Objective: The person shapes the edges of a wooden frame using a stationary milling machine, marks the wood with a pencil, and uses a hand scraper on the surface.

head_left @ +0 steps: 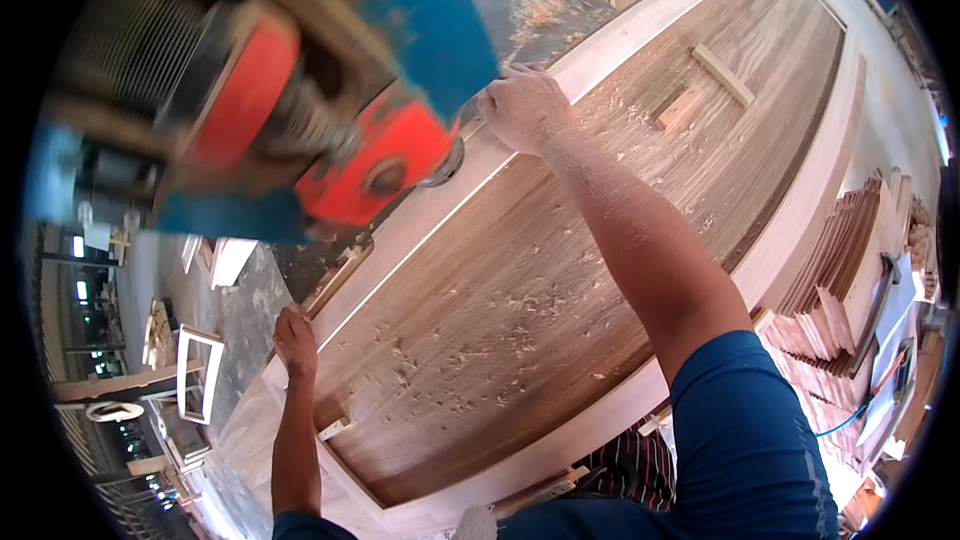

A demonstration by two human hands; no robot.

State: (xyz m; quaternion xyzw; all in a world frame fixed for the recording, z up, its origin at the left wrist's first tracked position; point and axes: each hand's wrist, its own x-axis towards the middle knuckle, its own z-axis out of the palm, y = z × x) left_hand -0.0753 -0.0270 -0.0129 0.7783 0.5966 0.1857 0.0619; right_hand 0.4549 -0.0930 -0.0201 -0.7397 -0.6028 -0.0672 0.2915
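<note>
A large framed wooden panel (480, 310) lies slantwise before me, strewn with curly shavings. My right hand (525, 105), pale with dust, is closed over the far rail of its light wood frame, close beside the machine. Further left, my left hand (294, 340) is closed on the same frame near its left corner. Between the two hands, a red and blue machine head (385, 155) hangs over the far rail. A round metal part (445, 162) sticks out at its lower end; blur hides its detail. Both hands' fingertips are partly hidden.
A small wood block (681, 108) and a short wood strip (722, 75) rest on the panel. Shavings cover part of a dark metal table (540, 10) behind the frame. Stacked wooden pieces (830, 270) stand at right. At left is a small white frame (200, 375).
</note>
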